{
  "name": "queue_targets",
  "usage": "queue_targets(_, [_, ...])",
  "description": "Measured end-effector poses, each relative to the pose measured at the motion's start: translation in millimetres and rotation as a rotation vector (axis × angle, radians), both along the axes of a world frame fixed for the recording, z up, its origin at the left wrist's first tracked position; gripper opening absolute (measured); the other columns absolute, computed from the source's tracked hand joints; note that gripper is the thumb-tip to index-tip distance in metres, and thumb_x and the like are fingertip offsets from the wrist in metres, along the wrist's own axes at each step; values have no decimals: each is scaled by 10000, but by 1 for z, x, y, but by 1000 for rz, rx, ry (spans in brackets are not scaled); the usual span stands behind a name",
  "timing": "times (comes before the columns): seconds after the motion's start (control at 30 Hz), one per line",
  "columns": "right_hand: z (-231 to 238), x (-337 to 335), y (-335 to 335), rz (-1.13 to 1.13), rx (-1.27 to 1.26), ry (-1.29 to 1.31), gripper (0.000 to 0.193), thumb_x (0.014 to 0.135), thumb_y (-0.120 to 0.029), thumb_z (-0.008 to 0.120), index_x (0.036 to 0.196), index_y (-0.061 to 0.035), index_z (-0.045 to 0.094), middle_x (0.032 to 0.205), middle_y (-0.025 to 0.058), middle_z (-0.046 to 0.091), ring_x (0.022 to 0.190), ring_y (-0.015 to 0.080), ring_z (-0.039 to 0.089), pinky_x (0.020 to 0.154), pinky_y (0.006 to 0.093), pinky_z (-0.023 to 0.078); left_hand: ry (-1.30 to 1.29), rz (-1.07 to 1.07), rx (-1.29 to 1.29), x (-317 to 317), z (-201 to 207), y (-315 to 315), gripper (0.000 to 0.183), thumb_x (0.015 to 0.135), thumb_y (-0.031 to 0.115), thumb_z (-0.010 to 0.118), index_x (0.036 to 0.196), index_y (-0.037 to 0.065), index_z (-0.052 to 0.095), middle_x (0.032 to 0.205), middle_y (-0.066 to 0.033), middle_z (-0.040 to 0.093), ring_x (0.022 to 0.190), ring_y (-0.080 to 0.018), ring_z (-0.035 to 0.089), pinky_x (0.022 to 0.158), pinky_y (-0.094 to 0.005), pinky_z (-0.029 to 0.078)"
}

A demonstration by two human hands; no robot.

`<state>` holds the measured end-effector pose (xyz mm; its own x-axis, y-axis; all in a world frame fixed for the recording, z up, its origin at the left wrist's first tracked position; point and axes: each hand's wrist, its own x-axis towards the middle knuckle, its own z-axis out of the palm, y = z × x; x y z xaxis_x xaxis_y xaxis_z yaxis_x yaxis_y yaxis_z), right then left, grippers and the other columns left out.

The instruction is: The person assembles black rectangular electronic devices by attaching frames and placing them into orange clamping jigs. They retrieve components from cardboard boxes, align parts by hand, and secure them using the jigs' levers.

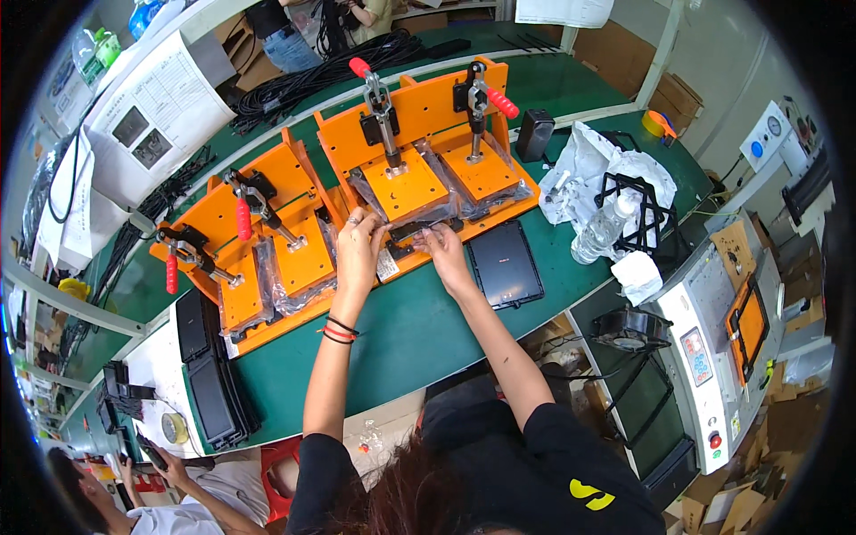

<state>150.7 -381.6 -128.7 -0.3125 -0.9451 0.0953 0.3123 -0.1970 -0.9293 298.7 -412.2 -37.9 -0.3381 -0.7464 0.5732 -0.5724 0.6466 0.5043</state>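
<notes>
At the front edge of an orange clamping fixture (340, 140), my two hands work close together. My left hand (358, 245) has its fingers bent and drawn together by the front left corner of an orange pressing plate (403, 192). To its right, my right hand (443, 250) pinches with its fingertips at the front of the same plate. What either hand grips is too small to tell. Between them shows a dark strip (410, 229), and wrinkled clear film (440, 212) sticks out around the plate. Right of my right hand lies a flat black panel (506, 265).
A second orange fixture (283, 167) stands at left, beside stacked black panels (217, 392). At right are a crumpled white bag (580, 160), a clear plastic bottle (606, 229) and a white machine (691, 343). A co-worker (201, 490) sits at lower left.
</notes>
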Motion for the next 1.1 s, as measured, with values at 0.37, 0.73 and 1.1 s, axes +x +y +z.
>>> queue_targets(0.37, [3, -6, -7, -7, 214, 35, 214, 914, -49, 496, 910, 159, 548, 800, 188, 635, 681, 237, 656, 626, 295, 564, 287, 73, 59, -6, -23, 9, 127, 791, 19, 657, 795, -86, 587, 845, -153, 561, 753, -270, 635, 685, -325, 516])
queue_targets(0.73, [12, -2, 63, -1, 292, -52, 244, 901, -119, 539, 896, 125, 553, 807, 156, 625, 686, 201, 643, 623, 284, 556, 366, 22, 152, 4, -19, 11, 136, 836, 40, 603, 876, -90, 603, 884, -159, 586, 802, -240, 644, 735, -308, 535])
queue_targets(1.1, [-5, 23, 240, 42, 359, -235, 180, 928, -136, 512, 969, 39, 500, 809, 126, 606, 705, 181, 624, 626, 271, 518, 1045, -290, 1484, 41, -36, 15, 503, 963, 401, 381, 1176, -43, 480, 1081, -202, 561, 917, -235, 608, 818, -298, 501])
